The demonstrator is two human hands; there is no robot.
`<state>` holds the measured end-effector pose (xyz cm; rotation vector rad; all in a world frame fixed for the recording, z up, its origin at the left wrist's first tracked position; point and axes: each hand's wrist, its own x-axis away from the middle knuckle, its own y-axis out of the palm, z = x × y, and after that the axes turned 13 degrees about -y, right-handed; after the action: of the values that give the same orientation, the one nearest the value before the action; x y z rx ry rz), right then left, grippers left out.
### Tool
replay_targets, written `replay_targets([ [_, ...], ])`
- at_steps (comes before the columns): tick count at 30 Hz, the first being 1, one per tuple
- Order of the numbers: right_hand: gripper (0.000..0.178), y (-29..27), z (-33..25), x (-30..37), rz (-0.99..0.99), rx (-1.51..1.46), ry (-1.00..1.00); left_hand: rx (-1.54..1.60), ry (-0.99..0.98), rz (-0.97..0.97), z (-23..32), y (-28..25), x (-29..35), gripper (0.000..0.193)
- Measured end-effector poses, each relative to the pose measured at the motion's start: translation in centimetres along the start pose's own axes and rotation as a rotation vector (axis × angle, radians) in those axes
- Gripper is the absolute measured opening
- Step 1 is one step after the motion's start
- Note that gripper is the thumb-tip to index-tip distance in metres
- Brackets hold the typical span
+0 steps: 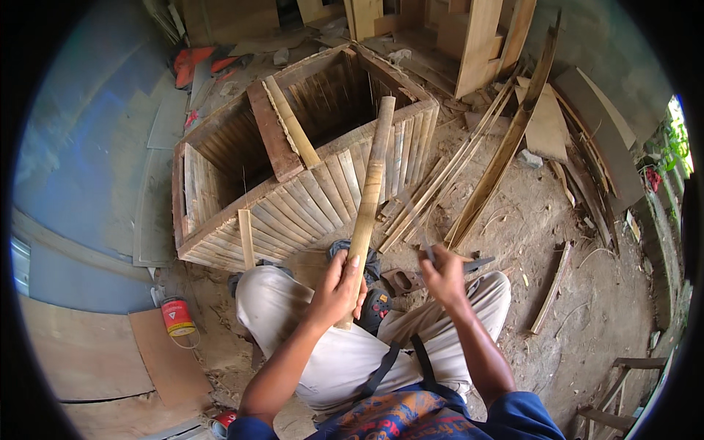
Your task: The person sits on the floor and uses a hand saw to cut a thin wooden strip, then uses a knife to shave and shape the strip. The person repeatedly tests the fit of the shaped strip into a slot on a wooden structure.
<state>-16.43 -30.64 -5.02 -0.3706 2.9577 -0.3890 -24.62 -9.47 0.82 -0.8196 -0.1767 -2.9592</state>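
My left hand [339,290] is wrapped round the lower part of a long split bamboo strip [372,180]. The strip stands tilted up and away from my lap, its far end in front of the wooden crate. Off to the right, above my knee, my right hand [444,277] is closed round a knife [421,229]. Its thin grey blade points up and away from me, blurred, and apart from the bamboo. Fingers hide most of the handle. A dark flat piece [478,263] shows just right of that hand; I cannot tell what it is.
Ahead stands a large crate [308,202] sided with bamboo slats, a board and a strip lying across its top. Long bamboo lengths [506,150] lean at right. Sandals [401,281] lie before my knees. A red can [177,317] stands left, a wooden stool [612,400] lower right.
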Motion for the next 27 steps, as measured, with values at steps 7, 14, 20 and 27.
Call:
replay_targets([
  [7, 0.024, 3.7, -2.2, 1.3, -0.22, 0.374, -0.388, 0.105, -0.182, -0.013, 0.8, 0.6, -0.7, 0.042],
  [14, 0.014, -2.1, 1.6, -7.7, -0.084, 0.582, 0.021, -0.017, -0.201, -0.06, 0.2, -0.3, 2.3, 0.04],
  [20, 0.022, -9.7, 3.1, -9.8, 0.213, 0.485, 0.134, 0.037, -0.182, -0.092, 0.7, -1.7, 2.6, 0.043],
  [27, 0.013, 1.2, -1.5, -0.6, -0.3, 0.495, -0.489, 0.07, -0.263, 0.063, 0.6, -0.6, 0.8, 0.042],
])
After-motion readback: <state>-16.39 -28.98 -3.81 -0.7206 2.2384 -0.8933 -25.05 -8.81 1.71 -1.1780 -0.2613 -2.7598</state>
